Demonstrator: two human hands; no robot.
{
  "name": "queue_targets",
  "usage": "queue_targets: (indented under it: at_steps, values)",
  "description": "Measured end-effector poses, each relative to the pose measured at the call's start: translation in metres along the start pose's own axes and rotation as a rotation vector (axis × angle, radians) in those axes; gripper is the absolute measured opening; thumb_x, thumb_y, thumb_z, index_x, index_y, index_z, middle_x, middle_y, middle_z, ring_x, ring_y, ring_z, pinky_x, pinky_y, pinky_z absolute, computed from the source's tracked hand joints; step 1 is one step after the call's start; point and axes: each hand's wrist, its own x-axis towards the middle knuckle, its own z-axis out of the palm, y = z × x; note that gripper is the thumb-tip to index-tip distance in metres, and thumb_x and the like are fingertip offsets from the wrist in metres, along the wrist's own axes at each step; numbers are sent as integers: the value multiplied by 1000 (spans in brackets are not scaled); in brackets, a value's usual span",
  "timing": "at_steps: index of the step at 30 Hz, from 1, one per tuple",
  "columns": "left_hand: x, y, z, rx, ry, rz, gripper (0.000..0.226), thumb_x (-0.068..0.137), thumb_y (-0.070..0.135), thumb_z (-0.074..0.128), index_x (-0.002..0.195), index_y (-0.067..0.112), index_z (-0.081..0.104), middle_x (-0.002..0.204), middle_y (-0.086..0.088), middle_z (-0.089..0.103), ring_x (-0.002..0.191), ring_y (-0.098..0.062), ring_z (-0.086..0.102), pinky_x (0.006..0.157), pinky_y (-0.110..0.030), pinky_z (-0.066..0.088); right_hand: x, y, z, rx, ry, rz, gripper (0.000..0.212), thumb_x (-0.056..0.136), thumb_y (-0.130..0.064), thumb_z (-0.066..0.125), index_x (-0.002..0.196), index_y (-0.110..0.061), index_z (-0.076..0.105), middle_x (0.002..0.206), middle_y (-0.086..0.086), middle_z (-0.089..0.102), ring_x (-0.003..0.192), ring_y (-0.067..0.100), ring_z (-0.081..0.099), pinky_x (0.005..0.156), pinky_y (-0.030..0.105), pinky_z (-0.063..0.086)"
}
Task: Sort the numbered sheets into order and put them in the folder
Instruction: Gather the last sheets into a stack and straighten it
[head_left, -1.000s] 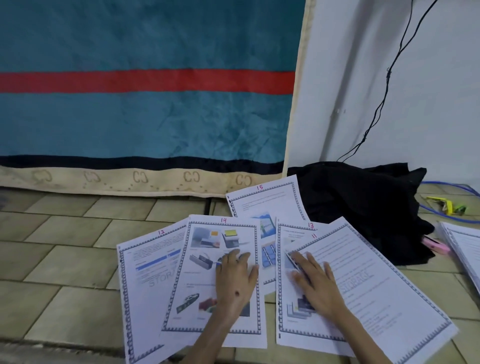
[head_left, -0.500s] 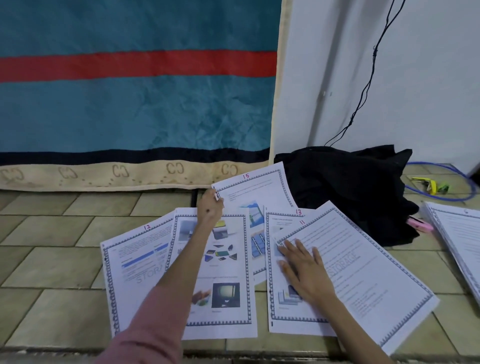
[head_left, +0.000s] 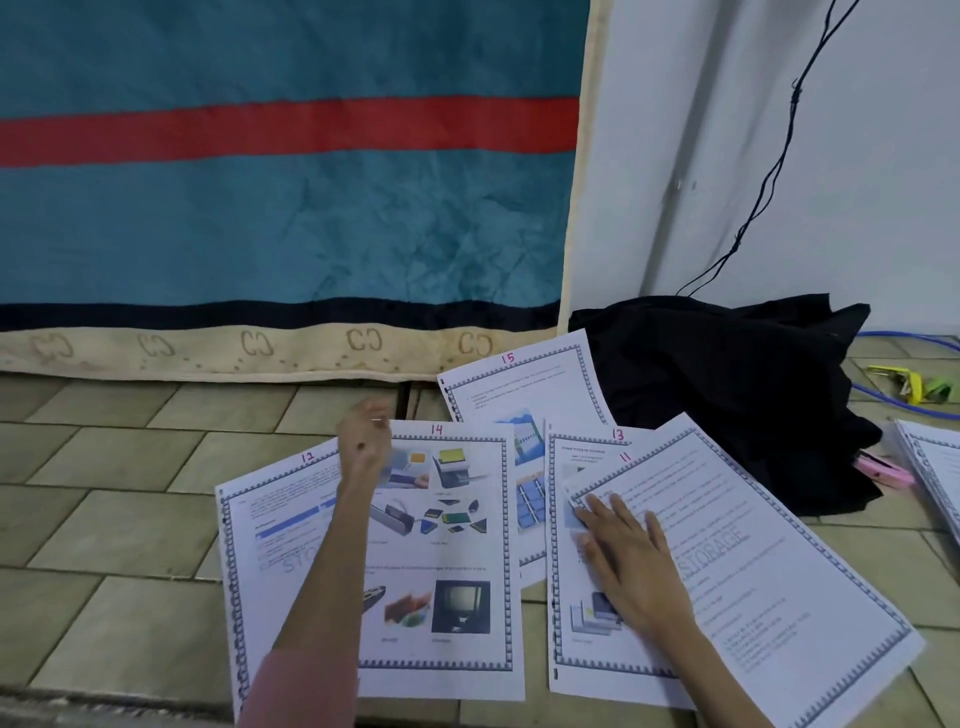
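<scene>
Five numbered sheets fanned on the tiled floor (head_left: 130, 519): sheet 12 (head_left: 280, 525) leftmost, sheet 14 (head_left: 457, 561) overlapping it, sheet 15 (head_left: 524, 389) behind, sheet 13 (head_left: 582, 452) under sheet 11 (head_left: 753, 571) on the right. Right hand (head_left: 631, 561) flat on 11/13, fingers straight and slightly spread, pressing down. Left hand (head_left: 363, 441) is at top-left corner of 14, blurred; fingers look curled, can't tell if pinching the sheet. Black cloth (head_left: 727, 384) behind 11; another paper stack (head_left: 935, 467) at right edge.
</scene>
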Motion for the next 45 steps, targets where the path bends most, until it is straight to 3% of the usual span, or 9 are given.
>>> queue_targets:
  at_steps: [5, 11, 21, 24, 29, 35, 37, 40, 45]
  values:
    - [-2, -31, -14, 189, 19, -66, 22, 89, 10, 48, 99, 0, 64, 103, -23, 67, 90, -36, 61, 75, -36, 47, 0, 0, 0, 0, 4, -4, 75, 83, -66, -1, 141, -36, 35, 143, -28, 12, 141, -2, 3, 117, 32, -5]
    - [-27, -37, -1, 292, -37, -66, 26, 92, 13, 51, 112, -1, 58, 116, -21, 61, 104, -34, 57, 84, -35, 41, -1, -3, -2, -19, -7, 5, 79, 82, -67, -6, 142, -36, 33, 142, -29, 10, 140, -2, -1, 117, 31, -8]
    - [-61, -54, 25, 210, 109, 22, 18, 87, 20, 54, 98, 11, 65, 93, -14, 67, 85, -28, 57, 77, -38, 46, 0, -3, -3, 19, 1, 6, 87, 77, -72, -11, 142, -35, 34, 141, -29, 13, 140, -4, 0, 117, 31, -7]
    - [-59, -49, 22, 188, 77, 4, 24, 88, 20, 55, 108, 9, 64, 102, -17, 67, 94, -33, 58, 83, -39, 45, -3, -4, -6, 154, 48, 40, 87, 81, -73, -3, 141, -26, 38, 145, -19, 26, 140, -1, 8, 117, 27, -2]
    - [-40, -41, -4, 186, 10, -84, 28, 91, 18, 54, 116, 8, 61, 118, -18, 63, 107, -36, 58, 92, -36, 43, 1, -2, -24, 742, 252, 336, 35, 99, -26, 41, 130, -16, 54, 138, 1, 52, 128, 12, 43, 111, 30, 30]
    - [-51, -42, -11, 297, -2, -73, 33, 92, 23, 53, 121, 6, 56, 118, -20, 61, 99, -33, 57, 86, -38, 43, 11, 17, -50, 753, 274, 392, 40, 90, 6, 46, 125, -10, 57, 129, 8, 58, 119, 19, 52, 103, 30, 38]
    - [-63, -40, -2, 348, -8, 12, 49, 89, 30, 57, 132, 8, 47, 131, -21, 52, 118, -37, 48, 96, -44, 40, 18, 37, -60, 503, 292, 427, 46, 85, 2, 57, 128, -13, 54, 132, 11, 55, 126, 30, 48, 104, 37, 36]
    - [-80, -41, 20, 455, -102, 88, 65, 92, 47, 45, 146, 18, 25, 155, -12, 22, 143, -31, 19, 113, -48, 20, 25, 67, -79, 51, 84, 613, 88, 72, -37, 77, 145, -21, 29, 148, 17, 34, 137, 38, 26, 109, 53, 25]
    - [-101, -42, 50, 715, -184, 138, 65, 93, 59, 20, 149, 31, 4, 159, -10, -3, 146, -32, -6, 116, -52, -2, 25, 80, -89, -63, 20, 737, 120, 52, -66, 77, 146, -28, 13, 139, 20, 32, 127, 37, 27, 103, 55, 30]
